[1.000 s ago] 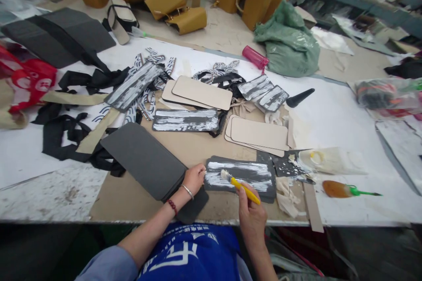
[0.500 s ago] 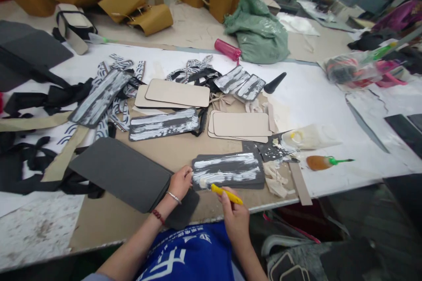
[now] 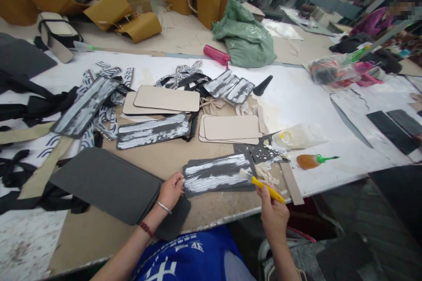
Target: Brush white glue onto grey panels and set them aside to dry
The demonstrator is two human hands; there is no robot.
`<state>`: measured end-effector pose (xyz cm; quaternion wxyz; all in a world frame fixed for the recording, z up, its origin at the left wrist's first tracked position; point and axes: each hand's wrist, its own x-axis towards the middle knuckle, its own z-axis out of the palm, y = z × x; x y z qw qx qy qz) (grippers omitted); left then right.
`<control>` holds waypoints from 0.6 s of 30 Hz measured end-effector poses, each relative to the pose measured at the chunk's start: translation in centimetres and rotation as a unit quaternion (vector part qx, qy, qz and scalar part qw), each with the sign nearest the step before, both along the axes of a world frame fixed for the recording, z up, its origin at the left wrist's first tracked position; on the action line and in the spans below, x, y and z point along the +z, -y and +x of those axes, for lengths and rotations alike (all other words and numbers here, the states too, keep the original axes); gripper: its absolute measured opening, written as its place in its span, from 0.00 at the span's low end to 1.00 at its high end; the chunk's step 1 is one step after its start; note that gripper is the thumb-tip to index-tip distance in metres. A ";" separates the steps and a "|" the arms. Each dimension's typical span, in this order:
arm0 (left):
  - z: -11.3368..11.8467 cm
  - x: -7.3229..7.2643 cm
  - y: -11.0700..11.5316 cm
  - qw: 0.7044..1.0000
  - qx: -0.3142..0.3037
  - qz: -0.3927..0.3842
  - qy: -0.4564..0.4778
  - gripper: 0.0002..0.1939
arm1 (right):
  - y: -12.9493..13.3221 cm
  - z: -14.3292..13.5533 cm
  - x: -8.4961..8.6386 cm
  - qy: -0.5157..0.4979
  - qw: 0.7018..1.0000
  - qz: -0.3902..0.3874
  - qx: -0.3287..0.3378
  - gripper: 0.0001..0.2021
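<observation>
My right hand (image 3: 274, 211) is closed round a yellow-handled brush (image 3: 267, 189), whose pale bristles rest at the right part of a dark grey panel (image 3: 214, 174). White streaks of glue run along that panel, which lies on one or more similar panels. My left hand (image 3: 171, 191) pinches the panel's left edge between thumb and fingers. Left of this hand lies a stack of plain dark grey panels (image 3: 108, 184). Behind the work are another streaked panel (image 3: 153, 131) and beige rounded panels (image 3: 231, 127) in a small pile.
An amber glue bottle (image 3: 308, 161) with a green nozzle lies at the right, near a clear plastic cup (image 3: 300, 135). Patterned straps and black strips (image 3: 36, 109) crowd the left. Farther back are a green sack (image 3: 245, 37), a pink cylinder (image 3: 216, 54) and brown bags (image 3: 207, 2).
The brush in my right hand has swept from the panel's lower left to its right side, leaving more white along the lower edge. My left hand still pinches the left edge.
</observation>
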<state>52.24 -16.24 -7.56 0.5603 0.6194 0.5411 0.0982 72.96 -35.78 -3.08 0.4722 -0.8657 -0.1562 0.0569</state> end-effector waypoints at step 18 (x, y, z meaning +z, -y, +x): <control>-0.4 -0.5 0.2 1.000 -0.009 0.013 0.006 0.09 | -4.2 0.7 0.2 -0.124 0.989 0.060 0.051 0.25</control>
